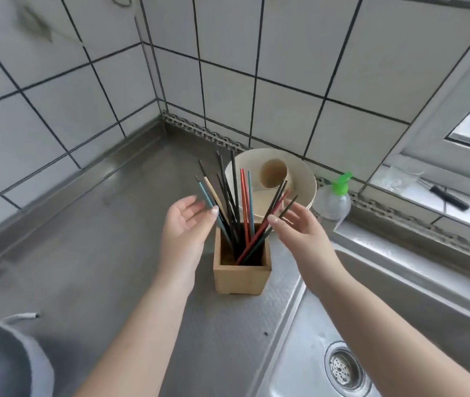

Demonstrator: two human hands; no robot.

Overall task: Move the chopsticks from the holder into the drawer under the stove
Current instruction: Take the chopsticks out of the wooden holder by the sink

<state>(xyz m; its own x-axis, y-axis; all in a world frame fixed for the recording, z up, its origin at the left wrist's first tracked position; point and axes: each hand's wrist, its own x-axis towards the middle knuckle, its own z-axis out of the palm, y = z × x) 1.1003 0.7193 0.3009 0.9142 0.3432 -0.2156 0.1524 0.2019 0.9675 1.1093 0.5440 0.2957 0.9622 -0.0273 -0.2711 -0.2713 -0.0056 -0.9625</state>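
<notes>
A square wooden holder [241,275] stands on the steel counter, full of several chopsticks [235,202] in black, red, teal and beige that fan upward. My left hand [183,227] is open just left of the bundle, its fingertips touching the teal chopstick. On the other side my right hand [299,224] is open too, fingertips against the black and red sticks that lean right. Neither hand has closed around anything. No drawer or stove is in view.
A cream bowl [302,179] with a cup [273,173] in it sits behind the holder. A soap dispenser [335,199] with a green pump stands at the right. The sink [399,325] with its drain lies to the right. Tiled walls meet in the corner behind.
</notes>
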